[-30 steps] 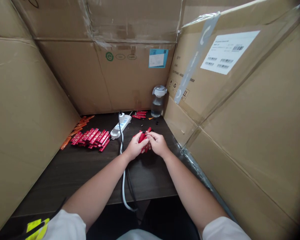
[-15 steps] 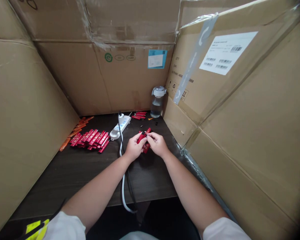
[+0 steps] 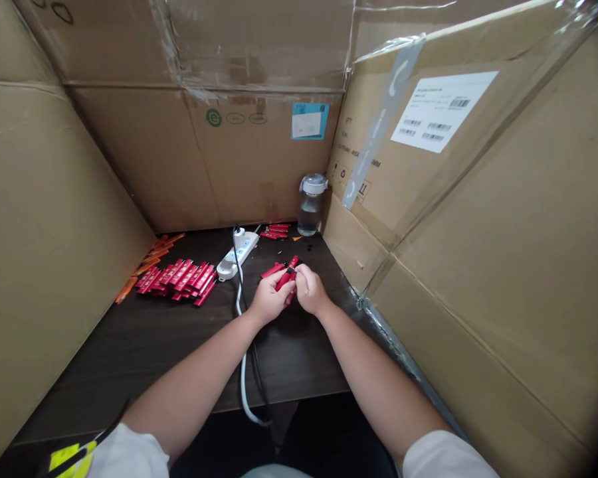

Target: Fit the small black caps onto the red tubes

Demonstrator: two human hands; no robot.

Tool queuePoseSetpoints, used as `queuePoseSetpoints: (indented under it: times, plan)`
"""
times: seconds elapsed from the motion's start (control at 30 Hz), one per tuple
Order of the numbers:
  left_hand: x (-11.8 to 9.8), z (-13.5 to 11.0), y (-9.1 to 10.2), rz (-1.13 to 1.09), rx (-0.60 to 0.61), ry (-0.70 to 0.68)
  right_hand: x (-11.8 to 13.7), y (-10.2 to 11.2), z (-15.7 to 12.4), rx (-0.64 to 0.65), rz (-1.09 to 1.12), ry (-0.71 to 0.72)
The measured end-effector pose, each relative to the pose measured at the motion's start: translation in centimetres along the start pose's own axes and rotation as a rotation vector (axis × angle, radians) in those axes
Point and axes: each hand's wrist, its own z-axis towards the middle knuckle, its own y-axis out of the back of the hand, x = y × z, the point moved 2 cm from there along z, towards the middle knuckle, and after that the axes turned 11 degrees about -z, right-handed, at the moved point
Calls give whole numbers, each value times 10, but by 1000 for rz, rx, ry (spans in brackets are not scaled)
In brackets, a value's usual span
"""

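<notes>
Cardboard walls (image 3: 129, 159) surround your dark table (image 3: 289, 358). Your left hand (image 3: 270, 299) and right hand (image 3: 310, 290) are closed together, gripping red sticks (image 3: 282, 279) between them. Left of your grip lie a red pile (image 3: 175, 281) and orange sticks (image 3: 144, 267). A power strip (image 3: 238, 255) sits just beyond your hands, and a water bottle (image 3: 309, 206) stands farther ahead.

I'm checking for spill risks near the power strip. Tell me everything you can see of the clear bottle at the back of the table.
The bottle looks like clear plastic or glass, has a pale grey and white lid, and holds a clear liquid to about half its height. It stands upright on the dark table, near the back corner formed by the cardboard walls, to the right of the power strip and apart from it. Its base rests on the table; whether it touches the cardboard cannot be told.
</notes>
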Motion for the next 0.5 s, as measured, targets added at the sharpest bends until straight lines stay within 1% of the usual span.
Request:
queuePoseSetpoints:
  times: [0.1,0.23,0.3,0.37,0.43,0.5]
  plan:
    - [1,-2,-1,19,14,-43,-3,-3,1,-37,-8,25]
    - [1,1,-2,162,6,-121,-8,-7,6,-82,8,-2]
    - [0,5,0,255,4,-148,-10,-9,10,-77,-3,-69]
    - [-2,9,3,353,25,-156,-11,-11,13,-41,-5,-173]
    - [-3,12,7,429,59,-139,-12,-12,14,0,12,-255]
    - [-2,14,10,445,89,-93,-12,-14,14,32,39,-298]
